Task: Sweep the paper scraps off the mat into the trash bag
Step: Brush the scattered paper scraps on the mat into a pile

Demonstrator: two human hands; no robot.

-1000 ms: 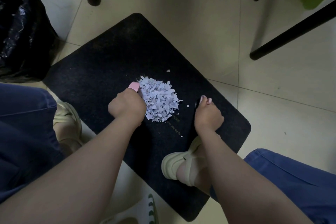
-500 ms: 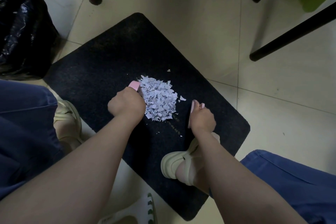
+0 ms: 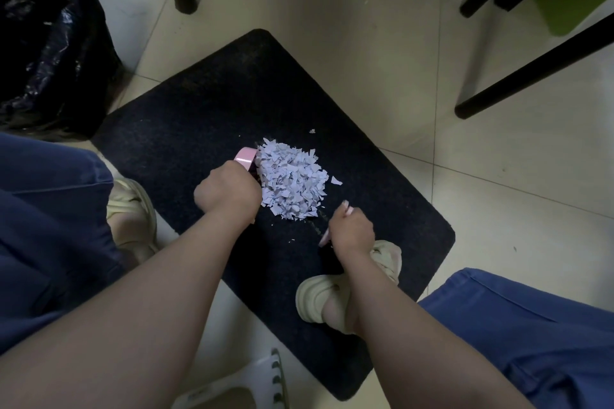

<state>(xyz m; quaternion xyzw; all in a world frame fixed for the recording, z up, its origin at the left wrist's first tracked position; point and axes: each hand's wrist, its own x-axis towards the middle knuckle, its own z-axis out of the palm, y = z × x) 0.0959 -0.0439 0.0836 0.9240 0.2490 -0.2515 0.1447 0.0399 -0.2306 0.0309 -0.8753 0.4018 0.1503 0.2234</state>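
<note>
Down on the mat, the scraps sat heaped in one pale lilac pile near the middle. None of that pile had reached the bag, which stood off the mat's far left corner, black and crumpled.

The left hand was clenched tight round a pink pan, pressed right against the pile's left edge. Most of the pan was hidden under the fist. The right hand was curled round a thin pink tool, with a pink end poking out above the knuckles and another below (what kind of tool, the view did not tell). That hand was low over the mat, just beside the pile's near right edge.

A few strays lay apart from the heap. One chip was just off its right side, another lay beyond it, and crumbs were scattered on the near side.

A cream sandal was planted on the mat's near edge under the right forearm, and its mate stood on the tile to the left. Black chair legs stood on the floor beyond.
</note>
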